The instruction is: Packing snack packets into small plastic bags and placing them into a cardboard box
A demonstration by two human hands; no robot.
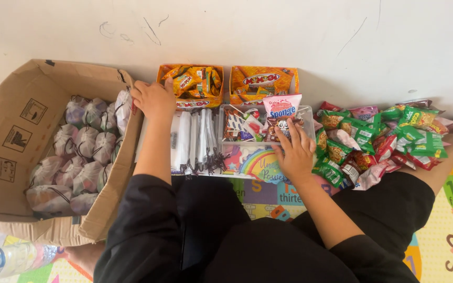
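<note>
**A:** Log entry. What do you have on the left hand?

**B:** I see the left hand [154, 98] resting on the upper right edge of the cardboard box [22, 131], fingers curled loosely over the rim. I cannot tell whether it pinches the white drawstring pouch [123, 107] just beside it. The box is packed with tied pouches [79, 157] of the same kind.

**A:** And the right hand?

**B:** The right hand [294, 152] lies in the clear plastic tray [306, 112], fingers spread flat over small snack packets [247, 126]. Its fingertips touch a dark packet [281, 126]; it presses down and grips nothing that I can make out. A pink sponge-cake packet [281, 106] stands at the tray's far side.

**A:** Surroundings?

**B:** Between the hands lies a row of flat empty white pouches [195, 139]. Two orange cartons [191, 84] of snacks sit against the wall. A heap of green and red packets [389, 139] lies to the right, on a coloured play mat [446, 230].
</note>
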